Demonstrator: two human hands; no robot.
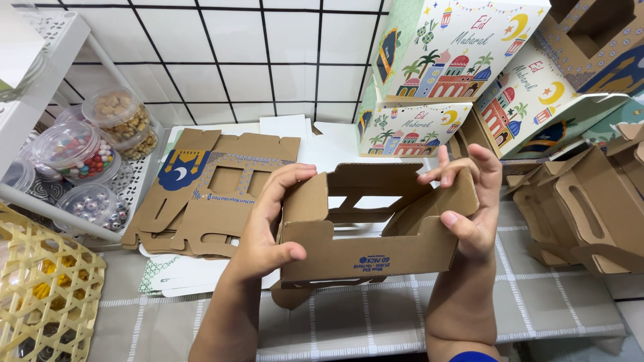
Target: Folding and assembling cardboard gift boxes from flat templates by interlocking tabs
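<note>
A half-folded brown cardboard box (376,251) with cut-out slots is held up over the table, its open inside facing me. My left hand (268,224) grips its left wall, thumb on the front panel and fingers curled over the top edge. My right hand (469,201) clasps the right wall, fingers over the upper rim and thumb pressed inside. A small blue print mark sits on the front panel.
A stack of flat unfolded cardboard blanks (208,194) lies at left. Folded printed boxes (429,74) pile up at the back right, brown folded ones (590,214) at right. Clear tubs of sweets (77,151) stand on a white rack, a yellow woven basket (47,295) at lower left.
</note>
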